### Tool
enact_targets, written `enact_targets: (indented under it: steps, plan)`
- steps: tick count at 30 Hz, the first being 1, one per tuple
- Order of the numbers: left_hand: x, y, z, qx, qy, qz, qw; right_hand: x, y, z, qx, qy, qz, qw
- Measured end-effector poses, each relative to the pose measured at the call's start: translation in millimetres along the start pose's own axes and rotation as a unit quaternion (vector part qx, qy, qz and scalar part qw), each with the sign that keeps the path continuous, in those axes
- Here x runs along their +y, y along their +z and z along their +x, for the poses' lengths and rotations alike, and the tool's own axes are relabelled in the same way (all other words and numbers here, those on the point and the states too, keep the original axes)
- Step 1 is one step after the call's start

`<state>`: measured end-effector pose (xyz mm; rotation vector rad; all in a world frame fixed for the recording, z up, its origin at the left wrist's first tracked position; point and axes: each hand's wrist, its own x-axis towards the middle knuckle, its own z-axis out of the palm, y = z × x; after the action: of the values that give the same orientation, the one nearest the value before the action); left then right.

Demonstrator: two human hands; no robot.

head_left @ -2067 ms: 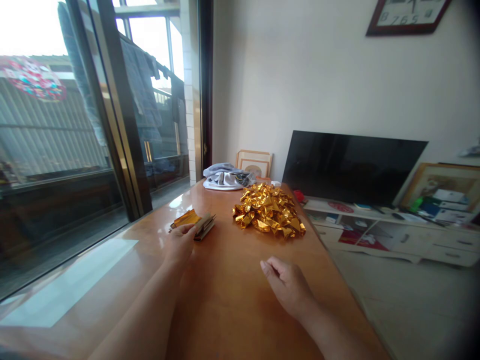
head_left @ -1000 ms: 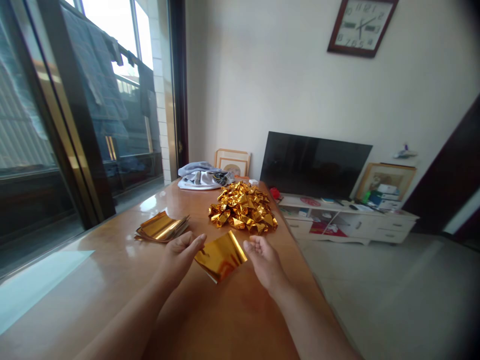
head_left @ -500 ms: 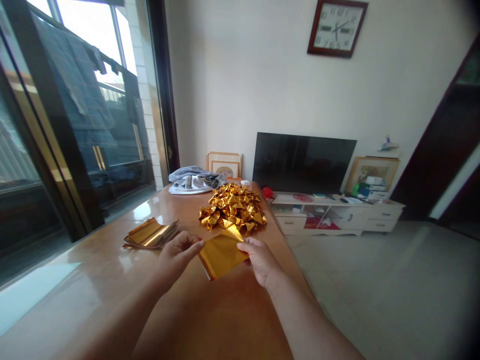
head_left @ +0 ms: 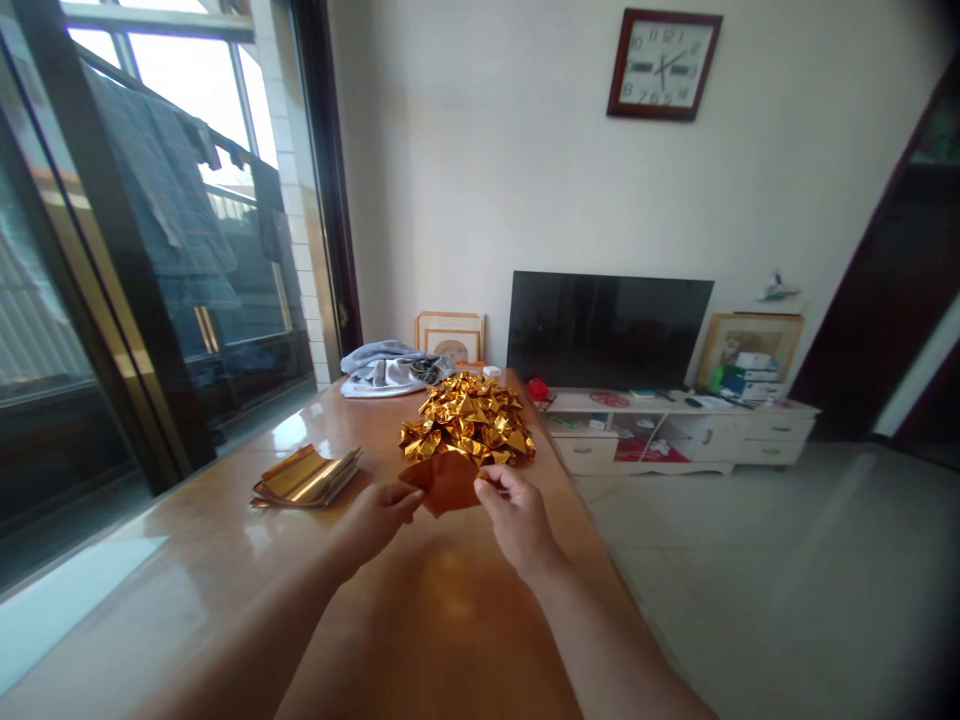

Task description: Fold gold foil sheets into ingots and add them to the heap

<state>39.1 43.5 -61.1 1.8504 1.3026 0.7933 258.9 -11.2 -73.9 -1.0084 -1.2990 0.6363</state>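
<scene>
A sheet of gold foil paper (head_left: 448,488) is stretched between my two hands above the table, looking dark orange-brown in this light. My left hand (head_left: 388,512) pinches its left edge between thumb and fingers. At the opposite side, my right hand (head_left: 517,515) grips the right corner. Just beyond the sheet lies a heap of folded gold foil pieces (head_left: 472,418). Left of my left hand rests a stack of gold foil sheets (head_left: 304,476), slightly curled.
The glossy wooden table (head_left: 420,640) has its right edge beside my right forearm. Grey and white cloth (head_left: 394,370) lies at its far end near framed pictures (head_left: 450,330). Beyond stand a television (head_left: 609,330) and a white cabinet (head_left: 720,430). A glass door (head_left: 180,250) is on the left.
The foil sheet has tipped from showing its bright gold face to a darker, foreshortened side. Both hands still hold it. My view has shifted slightly.
</scene>
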Motion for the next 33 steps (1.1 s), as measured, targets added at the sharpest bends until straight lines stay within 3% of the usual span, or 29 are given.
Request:
enact_targets:
  steps: [2, 5, 8, 11, 15, 19, 21, 24, 28, 30, 33]
  plan:
    - [1, 0.6, 2, -0.016, -0.021, -0.128, 0.991, -5, 2, -5, -0.03, -0.102, -0.083, 0.991]
    - [0, -1.7, 5, -0.063, -0.044, -0.32, 0.944, -8, 4, -13, -0.085, -0.19, -0.215, 0.954]
    - [-5, -3.4, 6, -0.072, -0.086, -0.392, 0.913, -5, 6, -19, -0.157, -0.175, -0.326, 0.916]
    - [-16, -4.2, 7, -0.016, -0.126, -0.39, 0.912, -1, 7, -23, -0.22, -0.138, -0.387, 0.885]
    - [-34, -12.2, 7, 0.091, -0.093, -0.286, 0.95, 0, 9, -26, -0.26, -0.116, -0.435, 0.854]
    - [-37, -22.3, 2, 0.108, -0.04, -0.197, 0.973, -2, 11, -30, -0.285, -0.107, -0.455, 0.837]
    - [-32, -21.8, -3, 0.087, -0.017, -0.138, 0.986, -3, 12, -33, -0.29, -0.11, -0.456, 0.834]
    - [-22, -13.5, -12, 0.0, 0.024, -0.052, 0.998, -3, 12, -35, -0.292, -0.114, -0.452, 0.835]
    - [-11, -0.8, -24, -0.114, 0.13, 0.077, 0.982, -3, 13, -36, -0.289, -0.1, -0.437, 0.846]
    - [-8, 2.7, -28, -0.142, 0.138, 0.156, 0.968, -3, 15, -36, -0.287, -0.091, -0.43, 0.851]
    - [-7, 4.4, -31, -0.14, 0.136, 0.213, 0.957, -3, 17, -36, -0.289, -0.087, -0.427, 0.852]
